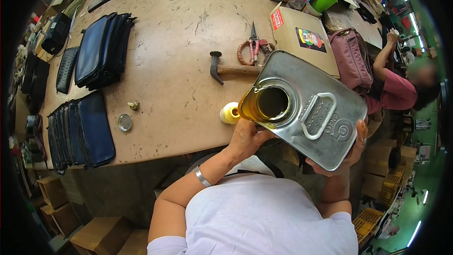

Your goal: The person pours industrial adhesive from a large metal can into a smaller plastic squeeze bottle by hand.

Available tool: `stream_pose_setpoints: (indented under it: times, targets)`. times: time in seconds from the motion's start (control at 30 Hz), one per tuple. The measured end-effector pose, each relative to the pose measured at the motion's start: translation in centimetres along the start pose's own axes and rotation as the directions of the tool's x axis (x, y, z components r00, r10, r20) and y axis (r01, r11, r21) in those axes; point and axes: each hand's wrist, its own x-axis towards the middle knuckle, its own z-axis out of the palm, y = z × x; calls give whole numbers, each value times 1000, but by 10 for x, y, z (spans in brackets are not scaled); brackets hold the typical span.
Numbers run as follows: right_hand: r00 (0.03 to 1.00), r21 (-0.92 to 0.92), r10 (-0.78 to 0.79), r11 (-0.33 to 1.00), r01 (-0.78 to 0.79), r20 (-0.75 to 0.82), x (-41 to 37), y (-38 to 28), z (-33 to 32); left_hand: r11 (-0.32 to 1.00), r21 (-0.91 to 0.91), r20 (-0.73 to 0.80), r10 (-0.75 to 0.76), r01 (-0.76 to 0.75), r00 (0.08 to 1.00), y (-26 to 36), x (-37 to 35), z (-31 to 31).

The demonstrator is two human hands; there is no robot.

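Over counter (188, 42) edge — tilted tin (309, 108) gripped by left hand (245, 139) and right hand (356, 146); yellow bottle (230, 113) just beside.

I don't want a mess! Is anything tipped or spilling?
The metal can is tilted steeply in the left hand and right hand, yellowish liquid brimming at its open mouth beside a small yellow container. No spill shows.
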Motion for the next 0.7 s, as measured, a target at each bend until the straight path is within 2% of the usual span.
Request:
stream_pose_setpoints:
  times: [0.2,0.37,0.53,0.7]
  targets:
    - [1000,-73,-18,997,18,12,6,-4,-4,994,79,4,75,-75,997,-2,1,0]
    - [999,-9,23,1000,-23,-43,0,-1,2,997,56,0,43,-43,999,-1,1,-1]
    - [999,-115,-40,992,41,6,9,-5,-3,1000,21,-12,20,-19,1000,-2,0,-1]
    - [1000,-68,-18,998,20,19,8,-4,-3,998,-15,-23,57,-57,998,-6,1,0]
